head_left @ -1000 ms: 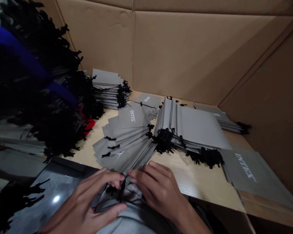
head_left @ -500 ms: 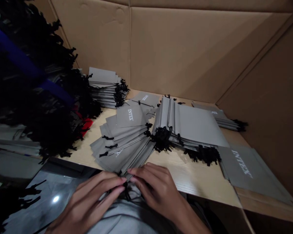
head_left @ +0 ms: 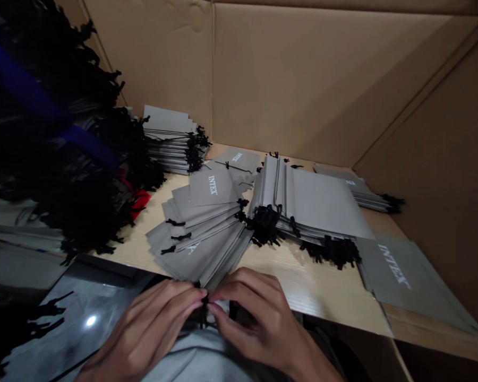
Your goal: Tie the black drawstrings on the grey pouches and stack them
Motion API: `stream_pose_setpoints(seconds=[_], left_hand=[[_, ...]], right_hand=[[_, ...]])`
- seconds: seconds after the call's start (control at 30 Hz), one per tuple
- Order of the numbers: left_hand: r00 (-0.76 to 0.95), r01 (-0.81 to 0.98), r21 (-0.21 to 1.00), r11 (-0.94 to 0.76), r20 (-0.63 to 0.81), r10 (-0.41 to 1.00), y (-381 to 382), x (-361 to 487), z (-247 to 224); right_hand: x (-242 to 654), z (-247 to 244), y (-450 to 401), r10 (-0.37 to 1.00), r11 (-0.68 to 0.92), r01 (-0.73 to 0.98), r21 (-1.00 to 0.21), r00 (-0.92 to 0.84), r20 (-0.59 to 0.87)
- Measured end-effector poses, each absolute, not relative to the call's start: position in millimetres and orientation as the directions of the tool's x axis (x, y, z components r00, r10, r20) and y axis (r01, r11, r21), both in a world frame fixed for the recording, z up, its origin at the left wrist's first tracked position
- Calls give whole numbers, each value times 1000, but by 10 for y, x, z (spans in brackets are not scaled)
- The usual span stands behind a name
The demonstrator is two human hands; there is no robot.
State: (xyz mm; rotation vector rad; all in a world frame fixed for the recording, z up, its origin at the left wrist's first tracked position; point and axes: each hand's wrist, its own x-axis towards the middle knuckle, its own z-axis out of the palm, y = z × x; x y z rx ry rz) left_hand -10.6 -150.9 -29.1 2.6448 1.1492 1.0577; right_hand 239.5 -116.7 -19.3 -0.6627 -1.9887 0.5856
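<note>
My left hand [head_left: 151, 318] is closed at the table's front edge, thumb and fingertip pinching by a black drawstring cord [head_left: 204, 315]. From the other side my right hand [head_left: 261, 313] pinches the same cord, its fingertips almost touching the left ones. The cord ends hang down between both hands. Just beyond them, flat grey drawstring pouches [head_left: 213, 252] lie fanned and overlapping, partly hidden by my fingers. Further up the fan, one grey pouch [head_left: 203, 185] shows white INTEX lettering.
Right of the fan stands a pile of larger grey pouches [head_left: 322, 199]. Another large pouch [head_left: 418, 281] lies at the right edge. A small pouch stack [head_left: 167, 143] sits at the back left. Black-corded bundles [head_left: 83, 175] tower at left. Cardboard walls [head_left: 302, 79] enclose the table [head_left: 302, 292].
My right fingertips have shifted slightly left and down from the pouch edge onto the black cord. My left hand stays nearly in place. The view has tilted very slightly.
</note>
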Motion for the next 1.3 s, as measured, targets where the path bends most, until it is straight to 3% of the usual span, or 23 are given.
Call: stream_pose_setpoints(seconds=[0.23,0.47,0.63,0.93,1.3], left_hand=[[509,647,208,-734,599,619,-1551,-112,-266],[514,635,234,-736,583,629,-1588,-155,-377],[518,596,318,-737,549,656,-1566,-136,-336],[431,486,673,-558,371,823,-1478,4,-52],[469,532,670,-517,276,839,-1353,-59,-2]], right_hand=[[2384,-191,-1235,754,638,297,-710,-429,498],[2316,-164,-1320,774,628,365,-688,-384,503],[2305,-208,-1306,715,698,369,-614,-410,567],[2313,-331,-1215,585,811,333,-482,-437,683],[2367,-346,-1153,492,870,325,-372,-506,708]])
